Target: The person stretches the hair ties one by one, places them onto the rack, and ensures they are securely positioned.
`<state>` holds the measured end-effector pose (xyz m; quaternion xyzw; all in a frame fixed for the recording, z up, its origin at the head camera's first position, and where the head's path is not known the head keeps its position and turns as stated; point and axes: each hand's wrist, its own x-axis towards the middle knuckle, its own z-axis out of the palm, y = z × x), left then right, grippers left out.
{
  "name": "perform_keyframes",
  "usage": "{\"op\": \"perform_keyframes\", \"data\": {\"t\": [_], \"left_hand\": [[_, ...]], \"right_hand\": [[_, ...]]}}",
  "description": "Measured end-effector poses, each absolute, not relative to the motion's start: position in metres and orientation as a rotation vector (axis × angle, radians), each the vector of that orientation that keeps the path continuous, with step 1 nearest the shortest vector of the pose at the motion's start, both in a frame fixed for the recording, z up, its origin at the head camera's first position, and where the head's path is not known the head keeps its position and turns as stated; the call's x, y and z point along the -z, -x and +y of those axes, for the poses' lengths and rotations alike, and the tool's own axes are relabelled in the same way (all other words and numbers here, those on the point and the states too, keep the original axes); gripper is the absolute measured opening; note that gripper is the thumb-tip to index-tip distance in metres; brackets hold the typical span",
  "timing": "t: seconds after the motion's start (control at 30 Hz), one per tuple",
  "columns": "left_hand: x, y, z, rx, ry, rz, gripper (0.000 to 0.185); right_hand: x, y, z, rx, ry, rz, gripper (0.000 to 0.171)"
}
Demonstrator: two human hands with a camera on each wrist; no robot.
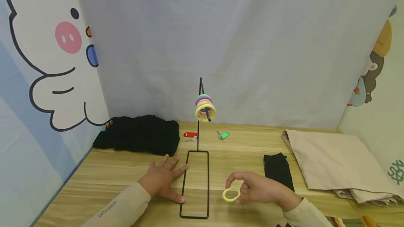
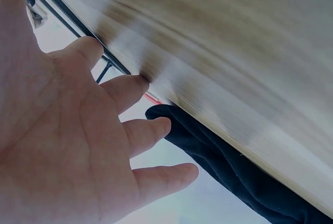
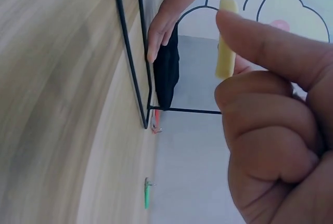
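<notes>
In the head view my right hand (image 1: 257, 187) pinches a yellow hair tie (image 1: 231, 194) between thumb and index finger, above the table to the right of a black wire stand (image 1: 208, 185). The right wrist view shows the same hair tie (image 3: 226, 39) nearly edge-on, other fingers curled. My left hand (image 1: 162, 178) lies with fingers spread at the left side of the stand's base; its thumb and a fingertip touch the wire. Several hair ties (image 1: 205, 112), yellow in front with pink, purple and green behind, hang on the stand's upper arm.
Behind my left hand lies a folded black cloth (image 1: 142, 134). A red-tagged key (image 1: 190, 135) and a green-tagged key (image 1: 224, 135) lie near the back edge. To the right are a small black cloth (image 1: 278, 171) and a folded beige cloth (image 1: 331, 160).
</notes>
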<state>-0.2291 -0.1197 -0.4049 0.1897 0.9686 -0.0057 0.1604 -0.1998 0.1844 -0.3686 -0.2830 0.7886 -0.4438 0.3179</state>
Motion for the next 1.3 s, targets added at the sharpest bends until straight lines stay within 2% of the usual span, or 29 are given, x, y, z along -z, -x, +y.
{"op": "perform_keyframes", "data": {"t": [0.9, 1.3], "left_hand": [[0.405, 0.229, -0.120, 0.016, -0.540, 2.776, 0.105], [0.405, 0.229, -0.119, 0.029, -0.540, 2.776, 0.106]], "right_hand": [[0.326, 0.193, 0.172, 1.104, 0.959, 2.185, 0.030], [0.309, 0.193, 0.163, 1.112, 0.945, 2.188, 0.031]]}}
